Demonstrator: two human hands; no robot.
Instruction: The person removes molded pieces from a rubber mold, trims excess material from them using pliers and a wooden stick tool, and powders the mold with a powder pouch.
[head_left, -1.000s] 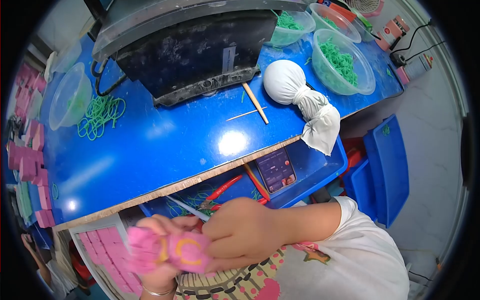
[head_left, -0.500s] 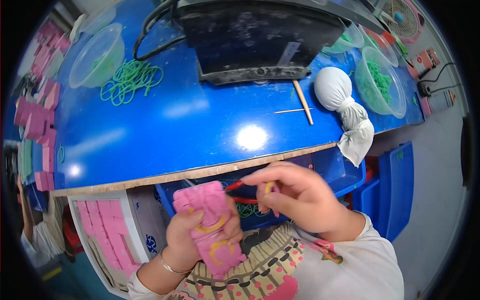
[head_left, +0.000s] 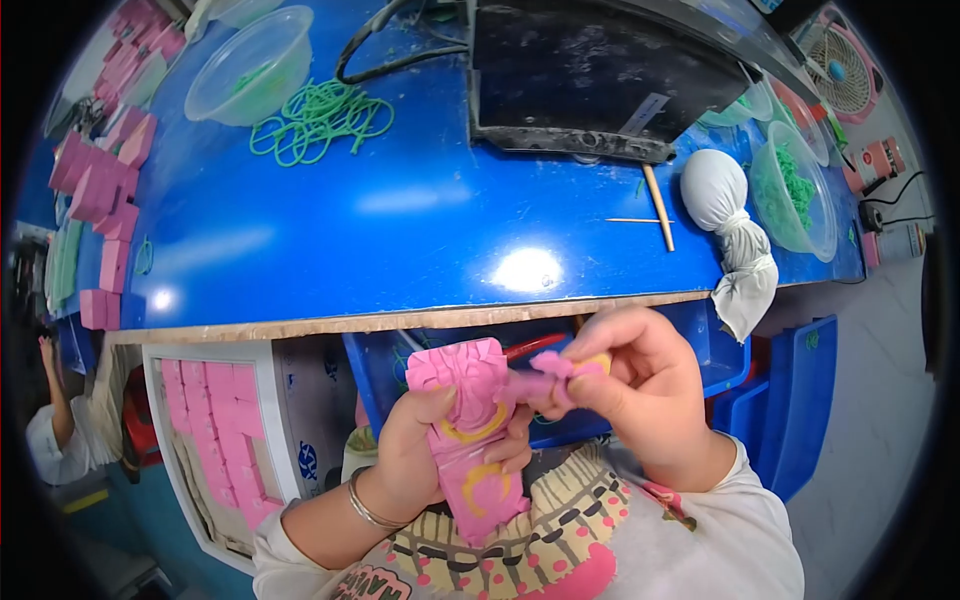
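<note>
A pink block with raised yellow curved shapes (head_left: 468, 398) is upright in front of my chest. My left hand (head_left: 410, 450) is wrapped round it, thumb on its near face and fingertips at its right side. Beside it, my right hand (head_left: 640, 385) pinches a small pink and yellow soft piece (head_left: 575, 372) between thumb and fingers. A blurred pink strip seems to run from that piece toward the block; whether they are joined I cannot tell. Below and behind the hands lies a blue tray (head_left: 725, 352), and a red tool handle (head_left: 530, 345) shows between them.
On the blue table (head_left: 400, 250) are green cords (head_left: 325, 120), clear bowls (head_left: 250, 70), a black machine (head_left: 600, 80), a wooden stick (head_left: 660, 205) and a tied white cloth bundle (head_left: 735, 230). Pink blocks (head_left: 95, 180) stand at the left. Another person's arm (head_left: 58, 390) shows at far left.
The pink block has turned to show its yellow shapes, and my left hand grips it upright. My right hand has moved off the block with a small piece. The view has shifted left.
</note>
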